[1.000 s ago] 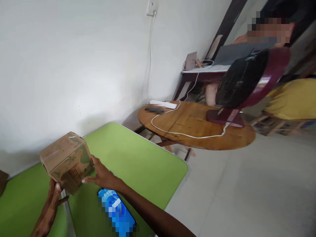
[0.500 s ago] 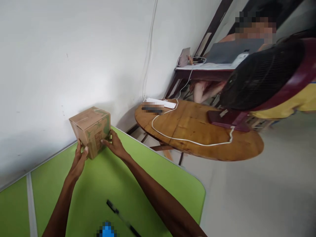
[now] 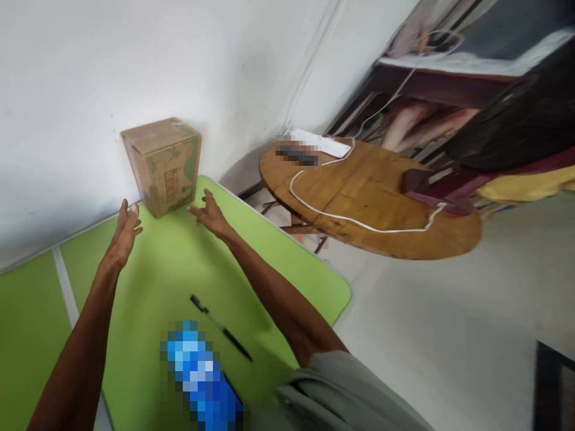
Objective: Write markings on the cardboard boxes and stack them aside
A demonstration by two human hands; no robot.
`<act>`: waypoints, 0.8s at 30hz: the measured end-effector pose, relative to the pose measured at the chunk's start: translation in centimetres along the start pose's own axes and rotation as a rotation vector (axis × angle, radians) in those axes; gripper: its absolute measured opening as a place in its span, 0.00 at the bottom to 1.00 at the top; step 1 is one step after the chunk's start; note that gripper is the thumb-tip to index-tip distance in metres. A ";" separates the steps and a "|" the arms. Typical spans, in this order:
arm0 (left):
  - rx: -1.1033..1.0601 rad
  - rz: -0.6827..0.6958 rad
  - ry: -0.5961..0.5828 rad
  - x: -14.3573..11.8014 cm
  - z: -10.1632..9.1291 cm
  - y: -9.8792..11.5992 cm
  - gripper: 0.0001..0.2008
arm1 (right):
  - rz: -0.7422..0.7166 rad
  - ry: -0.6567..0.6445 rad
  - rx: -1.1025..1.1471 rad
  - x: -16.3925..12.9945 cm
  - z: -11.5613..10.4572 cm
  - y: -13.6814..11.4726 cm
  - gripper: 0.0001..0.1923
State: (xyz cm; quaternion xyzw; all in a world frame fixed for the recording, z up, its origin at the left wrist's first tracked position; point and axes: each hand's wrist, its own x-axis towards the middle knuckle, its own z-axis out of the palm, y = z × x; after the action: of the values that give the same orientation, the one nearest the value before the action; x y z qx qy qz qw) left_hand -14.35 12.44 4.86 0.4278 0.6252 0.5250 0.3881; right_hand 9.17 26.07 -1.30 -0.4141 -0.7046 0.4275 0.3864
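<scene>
A cardboard box [image 3: 168, 170] with green print stands upright at the far corner of the green table [image 3: 157, 263], close to the wall. My left hand [image 3: 124, 230] is just to its left and nearer to me, fingers apart and holding nothing. On the box's right, my right hand [image 3: 210, 214] has its fingers spread, also without anything in it. Both hands appear clear of the cardboard. Between my forearms a black pen [image 3: 222, 329] lies on the table. Nearer still is a blurred-out blue object [image 3: 202, 377], whose kind I cannot make out.
An oval wooden table [image 3: 359, 191] stands to the right, carrying a white power strip [image 3: 321, 143], a white cord and the fan's maroon base [image 3: 435, 191]. Behind it, a person's legs [image 3: 417, 126] show under a dark desk [image 3: 449, 87]. The wall [image 3: 135, 60] borders the green table.
Both hands have let go of the box and drawn apart from it. The box now stands at the corner by the wall. My view has tilted down, showing more of the blue object.
</scene>
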 end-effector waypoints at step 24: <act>0.582 0.277 1.197 -53.4 -7.2 1.7 0.19 | -0.424 -0.698 0.053 -39.7 14.4 -15.1 0.18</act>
State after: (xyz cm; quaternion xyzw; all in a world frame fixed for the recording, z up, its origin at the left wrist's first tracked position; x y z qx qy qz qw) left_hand -3.08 -40.11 9.50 0.2265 0.7876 0.5264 -0.2265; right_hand 6.68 -18.69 0.19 -0.0796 -0.8518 0.4714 0.2143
